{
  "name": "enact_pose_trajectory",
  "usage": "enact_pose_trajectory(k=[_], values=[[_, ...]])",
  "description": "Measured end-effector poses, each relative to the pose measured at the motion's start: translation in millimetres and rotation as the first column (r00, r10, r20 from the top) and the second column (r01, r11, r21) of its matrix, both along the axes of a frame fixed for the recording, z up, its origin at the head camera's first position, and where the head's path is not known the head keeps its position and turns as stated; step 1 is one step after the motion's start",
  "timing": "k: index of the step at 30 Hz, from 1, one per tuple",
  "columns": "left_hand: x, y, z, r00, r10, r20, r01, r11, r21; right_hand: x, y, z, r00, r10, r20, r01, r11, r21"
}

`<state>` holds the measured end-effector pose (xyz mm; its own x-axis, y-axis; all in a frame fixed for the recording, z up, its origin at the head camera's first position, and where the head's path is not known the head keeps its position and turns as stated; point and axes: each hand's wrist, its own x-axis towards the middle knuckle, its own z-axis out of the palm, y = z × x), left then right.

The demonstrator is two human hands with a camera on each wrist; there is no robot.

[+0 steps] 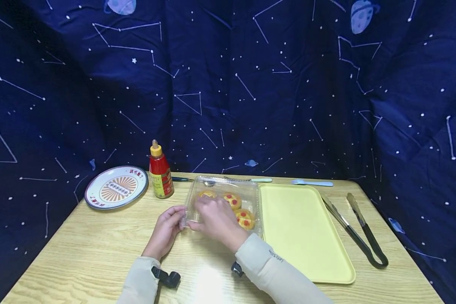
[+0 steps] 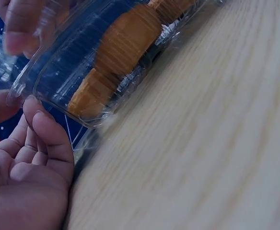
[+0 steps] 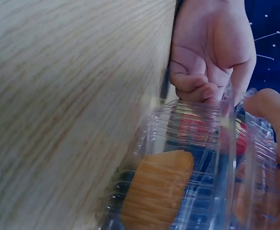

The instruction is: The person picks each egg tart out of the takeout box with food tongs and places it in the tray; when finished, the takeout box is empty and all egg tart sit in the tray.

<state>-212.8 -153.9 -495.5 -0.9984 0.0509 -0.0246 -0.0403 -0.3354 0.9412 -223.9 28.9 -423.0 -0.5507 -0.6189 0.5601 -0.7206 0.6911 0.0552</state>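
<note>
A clear plastic clamshell container [image 1: 191, 197] holds several round golden tarts [image 1: 245, 219] with red dots on top. My left hand [image 1: 166, 230] pinches its rim at the near left corner, thumb and forefinger together on the plastic in the left wrist view. Over the left part of the container lies my right hand [image 1: 218, 219], covering some of the tarts. In the right wrist view, the thumb [image 3: 269, 105] of that hand is at the lid's corner, while its other fingers show through the clear plastic.
A pale yellow tray [image 1: 304, 236] lies right of the container, with black-handled tongs [image 1: 359, 236] beyond it. Left stand a sauce bottle [image 1: 161, 177] and a patterned plate [image 1: 117, 188]. A blue fork [image 1: 311, 183] and other utensils lie along the back edge.
</note>
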Motion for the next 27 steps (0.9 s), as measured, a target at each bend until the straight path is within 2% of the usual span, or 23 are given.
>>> enact_pose_trajectory(k=[4,10,18,27], values=[[0.1,2,-2.0,1.000,-0.003,-0.021,0.002,0.999,-0.033,0.4,1,1.5,0.999,0.025,-0.037,-0.026,0.999,-0.044],[0.4,3,-7.5,1.000,-0.019,-0.023,0.016,0.995,-0.101,5.3,4,1.5,0.999,0.000,-0.053,0.002,0.999,0.037],[0.8,1,-10.3,1.000,-0.022,-0.021,0.020,0.992,-0.122,15.4,22,1.0,0.997,-0.079,0.017,0.076,0.988,0.131],[0.3,0,-5.6,1.000,-0.010,-0.025,0.007,0.992,-0.128,22.5,53,2.5,0.990,-0.119,0.080,0.110,0.988,0.110]])
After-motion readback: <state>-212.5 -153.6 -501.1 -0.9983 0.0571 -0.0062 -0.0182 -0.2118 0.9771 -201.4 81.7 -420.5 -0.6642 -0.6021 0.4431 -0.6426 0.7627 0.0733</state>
